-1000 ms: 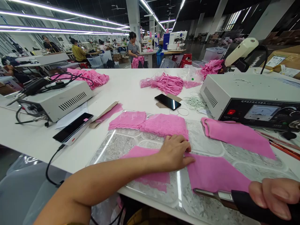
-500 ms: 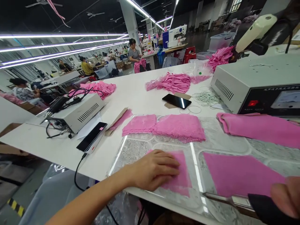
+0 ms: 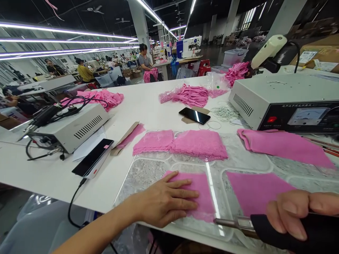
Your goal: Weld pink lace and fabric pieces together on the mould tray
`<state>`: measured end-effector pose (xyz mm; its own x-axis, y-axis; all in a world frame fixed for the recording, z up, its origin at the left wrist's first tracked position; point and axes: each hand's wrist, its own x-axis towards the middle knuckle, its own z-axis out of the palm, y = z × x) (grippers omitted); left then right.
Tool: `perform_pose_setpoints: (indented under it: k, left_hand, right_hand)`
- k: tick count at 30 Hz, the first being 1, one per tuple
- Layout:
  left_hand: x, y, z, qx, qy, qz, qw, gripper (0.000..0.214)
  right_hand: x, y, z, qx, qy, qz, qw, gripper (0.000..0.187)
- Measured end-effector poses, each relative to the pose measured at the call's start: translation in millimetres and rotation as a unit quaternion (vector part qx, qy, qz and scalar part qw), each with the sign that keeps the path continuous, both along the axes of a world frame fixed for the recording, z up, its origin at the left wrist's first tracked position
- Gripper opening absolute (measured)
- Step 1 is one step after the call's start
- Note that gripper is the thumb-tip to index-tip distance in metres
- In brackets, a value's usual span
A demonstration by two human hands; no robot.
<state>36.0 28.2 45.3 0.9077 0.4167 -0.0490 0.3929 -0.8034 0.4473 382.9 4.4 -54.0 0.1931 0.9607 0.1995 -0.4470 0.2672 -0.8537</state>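
Note:
My left hand lies flat with fingers stretched out on a small pink lace piece on the glass plate. My right hand is wrapped round the black handle of a tool; its metal tip points left, close to the near edge of a plain pink fabric piece. Two stacks of pink lace lie side by side farther back on the glass. A folded pink cloth lies at the right.
A grey machine with a meter stands at the right, another grey box at the left. Two phones, elastic loops and heaps of pink pieces lie on the white table. Other people work behind.
My left hand slid left off the plain pink piece onto the small lace piece and stays flat on it. The right hand with the tool came further into view.

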Motion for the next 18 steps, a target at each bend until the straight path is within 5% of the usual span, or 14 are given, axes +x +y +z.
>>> perform_pose_setpoints:
  k: [5, 9, 13, 18]
  left_hand:
    - [-5.2, 0.5, -0.9, -0.007, -0.008, -0.005, 1.0, 0.033]
    - [-6.0, 1.1, 1.3, -0.011, -0.013, -0.009, 1.0, 0.03]
    - [-6.0, 1.8, 3.1, -0.021, -0.011, -0.011, 1.0, 0.028]
    - [-5.7, 1.8, 3.1, -0.01, 0.005, -0.012, 1.0, 0.029]
  right_hand:
    - [8.3, 6.1, -1.7, 0.036, 0.05, 0.076, 0.995, 0.037]
    - [10.2, 7.1, -5.6, 0.044, 0.033, 0.068, 0.996, 0.028]
    - [9.0, 6.8, -3.7, 0.033, 0.016, 0.066, 0.997, 0.038]
    - [4.7, 1.6, -1.1, -0.007, 0.029, -0.003, 1.0, 0.036]
